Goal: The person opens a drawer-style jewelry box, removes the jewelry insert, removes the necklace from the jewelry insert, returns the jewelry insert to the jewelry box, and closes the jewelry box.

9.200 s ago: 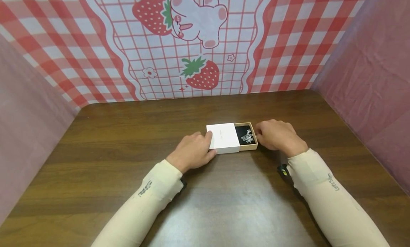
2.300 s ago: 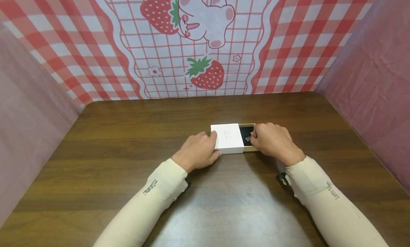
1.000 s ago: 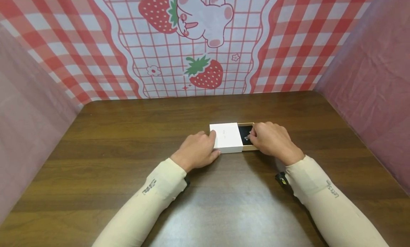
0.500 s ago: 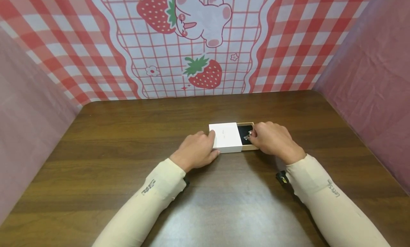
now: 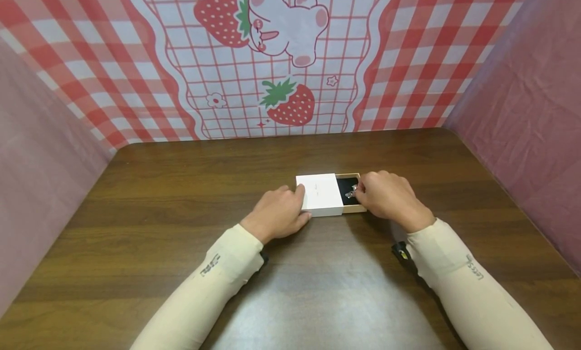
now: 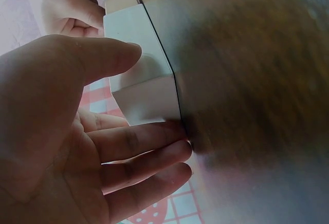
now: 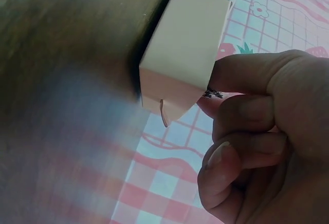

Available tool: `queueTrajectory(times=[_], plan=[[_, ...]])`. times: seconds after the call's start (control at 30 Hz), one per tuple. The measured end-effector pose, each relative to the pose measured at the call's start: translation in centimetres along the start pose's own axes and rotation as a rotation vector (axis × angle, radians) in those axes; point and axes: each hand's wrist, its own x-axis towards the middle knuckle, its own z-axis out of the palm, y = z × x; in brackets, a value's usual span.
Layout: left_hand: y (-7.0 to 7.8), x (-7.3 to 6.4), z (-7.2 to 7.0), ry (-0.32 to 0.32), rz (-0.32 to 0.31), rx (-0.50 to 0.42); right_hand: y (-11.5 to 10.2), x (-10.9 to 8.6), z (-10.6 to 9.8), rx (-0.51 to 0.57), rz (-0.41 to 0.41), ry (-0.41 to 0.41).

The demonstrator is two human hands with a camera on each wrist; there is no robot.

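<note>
While gripping the white cardboard sleeve [image 5: 320, 194] at its left end with the left hand [image 5: 275, 213], pinching the silver jewellery piece [image 5: 350, 194] with the right hand [image 5: 391, 196] in the head view. Finding that piece on the black pad [image 5: 346, 184] inside the tan sliding tray [image 5: 354, 209], just left of the right-hand grip and partly hidden by it, its visible part slanting down-left toward the sleeve. Working with the right hand clearly nearer, and running the box's long axis sideways between both hands on the wooden tabletop [image 5: 190, 188].

From the left wrist, laying the thumb [image 6: 115, 57] along the sleeve's side and bringing the fingers [image 6: 141, 142] to its end, with no jewellery visible.

From the right wrist, reaching over the tray's edge, catching only a dark, sparkling bit of the piece between the foremost digits, curling the others above a small pull tab [image 7: 163, 114].
</note>
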Motion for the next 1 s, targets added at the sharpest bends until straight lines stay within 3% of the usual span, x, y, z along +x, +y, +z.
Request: queueTrajectory(times=[1.0], plan=[[-0.04,0.06,0.09,0.001,0.001,-0.005,-0.24,-0.07,-0.24,0.063,0.002,0.145]])
